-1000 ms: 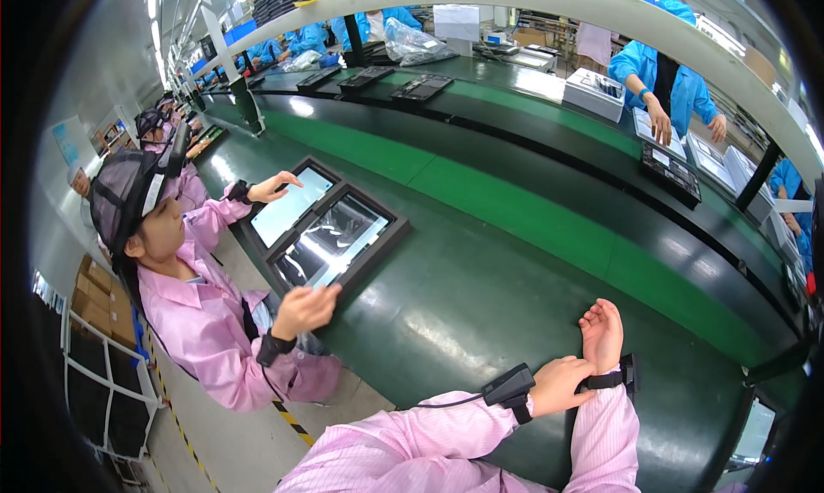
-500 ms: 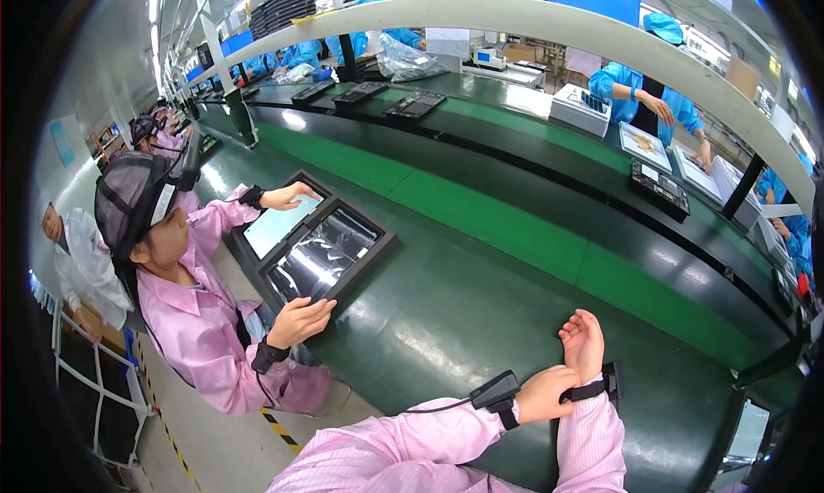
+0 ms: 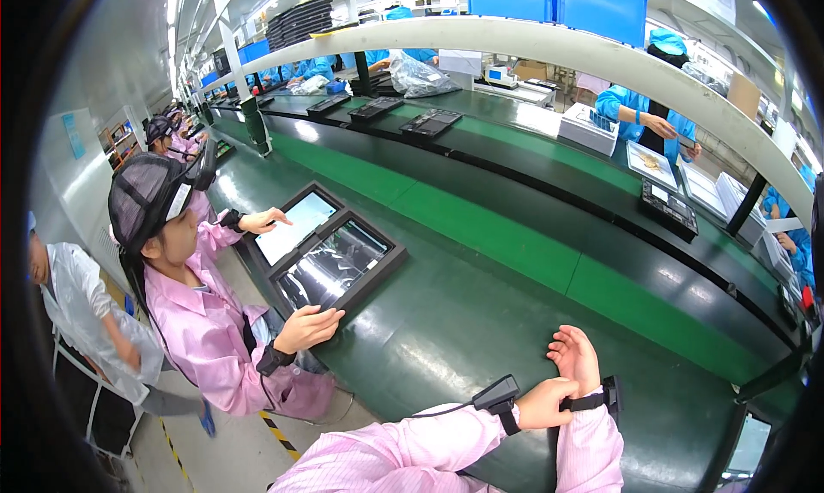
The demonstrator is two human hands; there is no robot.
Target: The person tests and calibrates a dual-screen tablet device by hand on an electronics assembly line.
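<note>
My left hand [image 3: 544, 404] reaches across to my right wrist. Its fingers are closed on the black wrist strap [image 3: 587, 402] there, which carries a small dark box [image 3: 611, 395] on its outer side. Above the strap my right hand [image 3: 573, 358] is raised with the palm turned inward, its fingers loosely curled and holding nothing. A similar black box [image 3: 496, 393] with a cable sits on my left wrist. Both sleeves are pink. Beneath my hands lies the dark green bench top [image 3: 481, 321].
To the left, a co-worker in pink touches a tablet [image 3: 296, 227] lying beside a glossy dark panel [image 3: 335, 266] in a black tray [image 3: 397, 254]. Beyond the bench runs a conveyor with dark trays [image 3: 431, 122]. A screen [image 3: 748, 444] stands at lower right.
The whole view has shifted slightly. The co-worker's far hand has moved over the tablet, and a person in white at far left has come nearer. My left hand stays at the strap.
</note>
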